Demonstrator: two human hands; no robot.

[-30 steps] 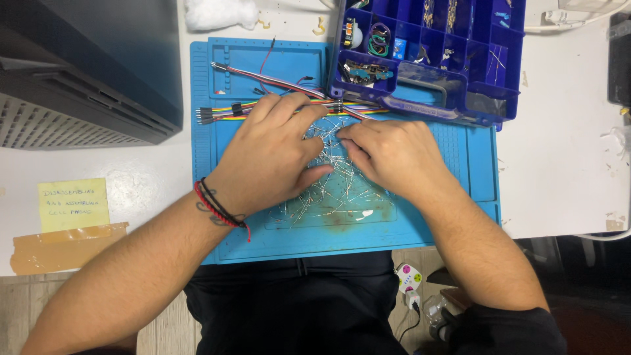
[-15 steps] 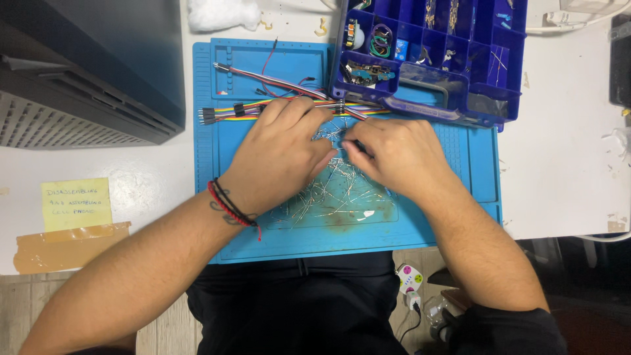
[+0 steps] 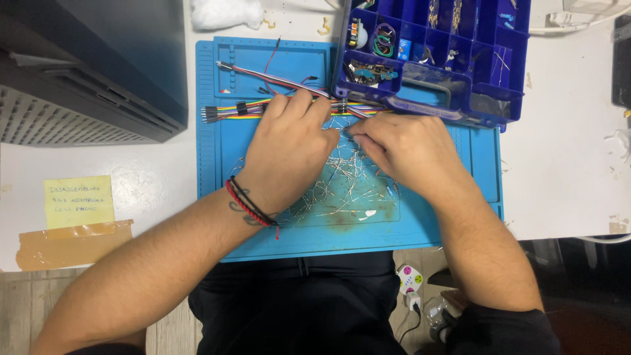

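Note:
My left hand [image 3: 289,154] lies palm down on a blue work mat [image 3: 223,158], over a loose heap of thin silvery wire leads [image 3: 345,187]. Its fingertips reach a flat bundle of multicoloured jumper wires [image 3: 227,110] that runs across the mat. My right hand [image 3: 404,148] rests beside it on the same heap, fingers curled toward the left hand and pinched on fine leads near the jumper bundle. A red and black cord bracelet sits on my left wrist.
A dark blue compartment box [image 3: 453,52] with small parts overlaps the mat's far right corner. A black machine [image 3: 85,72] stands at the left. A yellow sticky note [image 3: 79,202] and brown tape [image 3: 72,243] lie at the near left. White fluff [image 3: 227,12] sits at the far edge.
Both hands have shifted slightly away from me, toward the jumper wires. The left fingers now touch the bundle, and the right hand's fingertips have closed in near them.

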